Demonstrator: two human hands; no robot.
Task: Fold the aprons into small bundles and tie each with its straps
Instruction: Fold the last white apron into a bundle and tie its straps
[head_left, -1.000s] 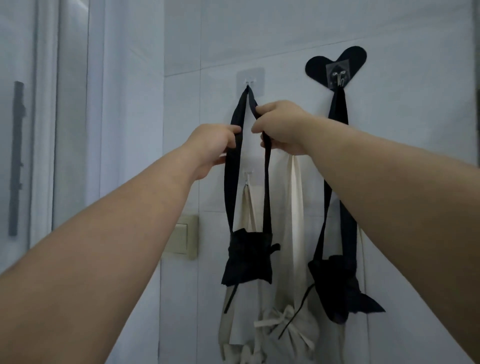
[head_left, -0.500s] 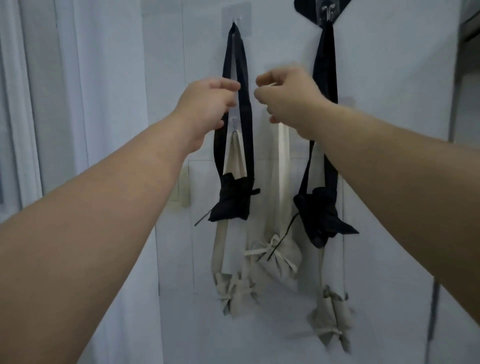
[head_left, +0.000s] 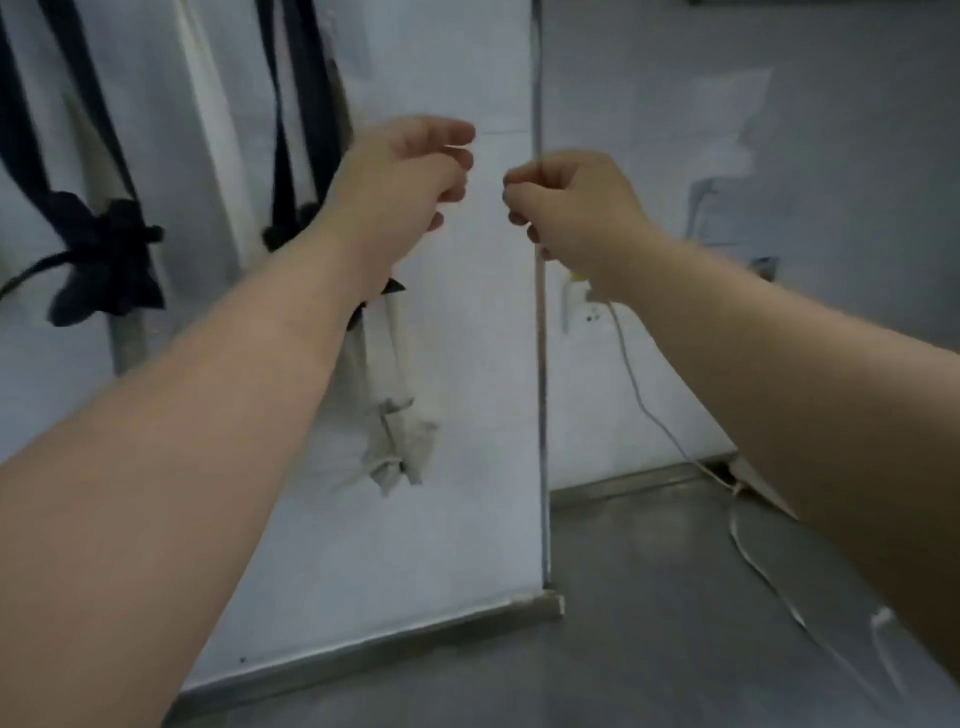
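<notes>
Two black apron bundles hang by their straps on the white wall at the left: one (head_left: 104, 260) at the far left, the other (head_left: 288, 231) partly hidden behind my left forearm. Lower down hangs a tied beige bundle (head_left: 397, 441), and a beige strap (head_left: 208, 130) runs up between the black ones. My left hand (head_left: 410, 176) is raised in front of the wall with loosely curled fingers and holds nothing. To its right, my right hand (head_left: 566, 202) is curled into a loose fist, also without anything in it. Neither hand touches an apron.
A metal corner strip (head_left: 540, 364) ends the white wall panel. Right of it is a grey wall with a socket (head_left: 582, 306), and a white cable (head_left: 753, 561) trails from it over the grey floor (head_left: 649, 623).
Both hands have come off the black strap and drifted right, away from the hooks. The view has swung right and down, so the bundles sit at the left now.
</notes>
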